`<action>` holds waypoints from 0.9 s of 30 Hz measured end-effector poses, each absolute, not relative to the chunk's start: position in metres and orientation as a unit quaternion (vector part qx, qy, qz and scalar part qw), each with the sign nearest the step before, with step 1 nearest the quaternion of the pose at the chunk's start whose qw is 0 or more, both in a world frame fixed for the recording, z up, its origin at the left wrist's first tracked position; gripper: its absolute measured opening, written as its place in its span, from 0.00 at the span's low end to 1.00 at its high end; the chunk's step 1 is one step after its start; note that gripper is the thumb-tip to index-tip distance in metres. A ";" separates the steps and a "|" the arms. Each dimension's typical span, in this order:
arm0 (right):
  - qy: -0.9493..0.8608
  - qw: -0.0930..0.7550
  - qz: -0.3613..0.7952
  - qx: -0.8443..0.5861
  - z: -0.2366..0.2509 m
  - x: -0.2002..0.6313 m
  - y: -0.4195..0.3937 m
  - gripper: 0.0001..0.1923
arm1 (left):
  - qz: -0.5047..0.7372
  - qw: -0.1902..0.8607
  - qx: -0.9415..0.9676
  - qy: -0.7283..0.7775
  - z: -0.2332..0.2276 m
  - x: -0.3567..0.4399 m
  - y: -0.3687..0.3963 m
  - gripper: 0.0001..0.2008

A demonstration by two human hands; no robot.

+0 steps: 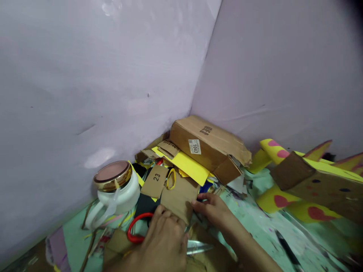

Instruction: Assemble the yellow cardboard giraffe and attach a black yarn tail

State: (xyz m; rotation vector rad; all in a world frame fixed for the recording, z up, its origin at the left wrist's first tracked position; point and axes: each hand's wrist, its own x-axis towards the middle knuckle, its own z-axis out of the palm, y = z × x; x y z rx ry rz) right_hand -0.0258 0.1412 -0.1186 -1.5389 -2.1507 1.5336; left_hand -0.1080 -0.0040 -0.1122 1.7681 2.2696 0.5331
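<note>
A plain brown cardboard piece [178, 196] lies over the pile of scraps. My right hand [214, 209] pinches its right corner between thumb and fingers. At its near edge, my left hand [166, 238] is closed on the cardboard with bent fingers; the fingertips are hidden. Scissors with a red handle [133, 228] lie under my left hand, their blade [198, 246] showing on its right side. On the cardboard rests a yellow paper loop [171, 179]. Beside it is a smaller cardboard piece marked 23 [154, 181].
A white mug [121, 196] with a gold-rimmed lid stands left, by the wall. Behind the scraps sits a long cardboard box [198, 139] with yellow paper [190, 166] before it. At right are a spotted cardboard-and-paper figure [326, 189] and a dark pen [287, 249].
</note>
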 end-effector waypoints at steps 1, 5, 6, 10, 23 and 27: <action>-0.702 0.043 0.504 -0.501 -0.119 -0.028 0.139 0.08 | 0.183 0.106 0.600 0.771 -0.112 -0.108 -0.004 0.08; -0.683 0.050 0.529 -0.501 -0.113 -0.032 0.135 0.13 | 0.194 0.093 0.598 0.772 -0.111 -0.108 -0.003 0.07; -0.677 0.052 0.535 -0.503 -0.110 -0.031 0.135 0.14 | 0.198 0.085 0.599 0.771 -0.112 -0.108 -0.003 0.08; -0.660 0.072 0.553 -0.504 -0.101 -0.008 0.144 0.15 | 0.206 0.054 0.615 0.759 -0.115 -0.107 -0.004 0.09; -0.801 0.025 0.342 -0.491 -0.104 0.044 0.176 0.10 | 0.129 0.063 0.607 0.782 -0.112 -0.107 -0.003 0.12; -0.824 -0.019 0.286 -0.489 -0.098 0.029 0.166 0.14 | 0.112 0.069 0.606 0.785 -0.114 -0.109 -0.002 0.11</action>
